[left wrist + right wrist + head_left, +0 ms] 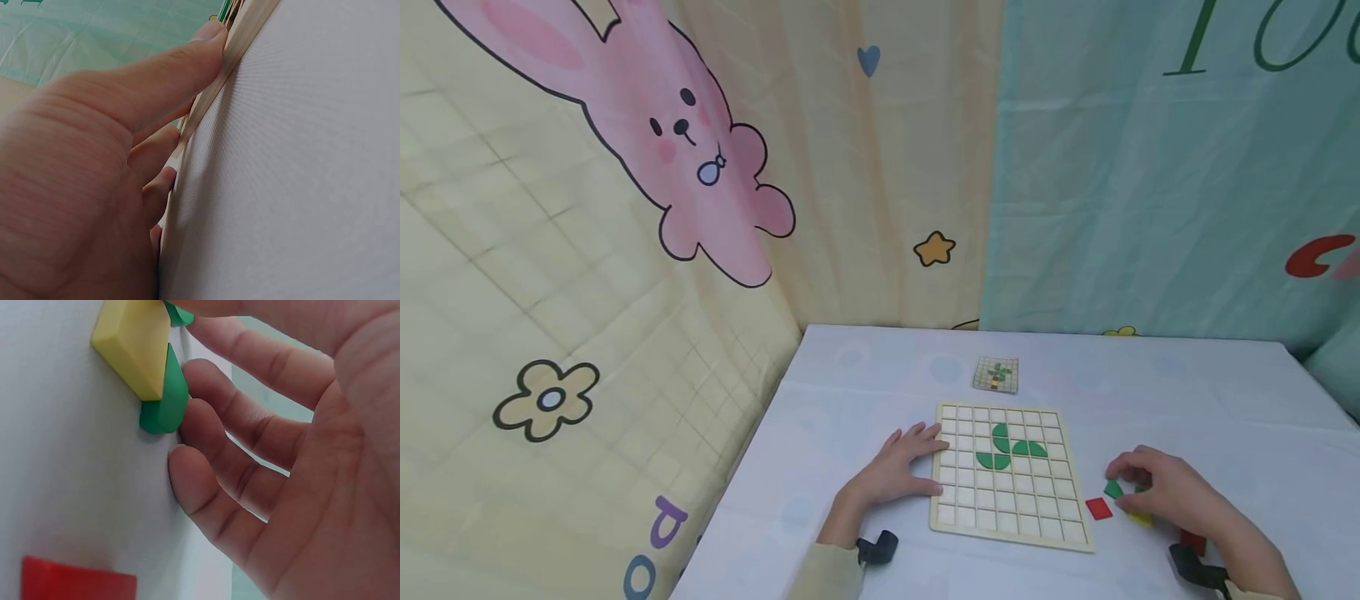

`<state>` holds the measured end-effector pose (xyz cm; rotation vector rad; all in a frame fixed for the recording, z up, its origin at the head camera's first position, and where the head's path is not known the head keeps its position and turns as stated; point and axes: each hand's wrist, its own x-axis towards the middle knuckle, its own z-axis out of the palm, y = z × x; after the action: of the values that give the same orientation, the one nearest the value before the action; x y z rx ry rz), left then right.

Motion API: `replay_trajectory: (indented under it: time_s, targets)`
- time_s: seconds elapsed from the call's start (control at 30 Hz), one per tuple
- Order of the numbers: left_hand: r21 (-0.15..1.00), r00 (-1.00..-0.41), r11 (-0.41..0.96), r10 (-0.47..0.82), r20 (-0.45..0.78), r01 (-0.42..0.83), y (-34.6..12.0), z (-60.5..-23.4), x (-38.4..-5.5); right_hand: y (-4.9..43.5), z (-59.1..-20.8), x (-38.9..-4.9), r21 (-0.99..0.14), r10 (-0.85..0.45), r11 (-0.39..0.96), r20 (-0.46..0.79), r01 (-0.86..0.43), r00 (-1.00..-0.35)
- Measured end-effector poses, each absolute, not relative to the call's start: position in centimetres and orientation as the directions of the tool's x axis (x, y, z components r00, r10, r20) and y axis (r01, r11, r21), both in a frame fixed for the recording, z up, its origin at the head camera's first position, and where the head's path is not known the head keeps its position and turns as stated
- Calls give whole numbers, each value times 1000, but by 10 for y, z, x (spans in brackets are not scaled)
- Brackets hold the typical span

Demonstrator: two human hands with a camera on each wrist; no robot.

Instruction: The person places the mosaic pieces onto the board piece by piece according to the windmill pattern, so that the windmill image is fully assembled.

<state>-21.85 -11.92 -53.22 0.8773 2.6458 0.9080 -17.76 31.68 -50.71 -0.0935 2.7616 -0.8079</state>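
Note:
In the head view a wooden grid board lies on the table, with several green quarter-circle pieces on its upper middle squares. My left hand rests at the board's left edge, fingers spread; the left wrist view shows its thumb against the wooden rim. To the right of the board, my right hand pinches a small green piece between thumb and index finger. Under that hand lie a yellow piece and another green piece, touching each other. The other right fingers curl loosely beside them.
A red square piece lies just off the board's right edge. Another red piece is partly hidden by the right wrist. Beyond the board sits a small pattern card. Printed curtains hang behind the white table.

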Motion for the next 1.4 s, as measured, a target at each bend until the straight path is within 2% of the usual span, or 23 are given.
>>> replay_trajectory:
  time_s: [0.37, 0.87, 1.4]
  targets:
    - [622, -805, 633, 593, -7, 461, -118, -531, -218, 313, -508, -176, -589, -108, 806, -237, 55, -965]
    - [618, -808, 637, 589, -6, 460, -119, -533, -219, 313, -511, -178, -585, -136, 811, -158, -18, -978]
    - [614, -809, 642, 588, -10, 460, -119, -536, -221, 307, -504, -179, -604, -111, 797, -105, -25, -988]
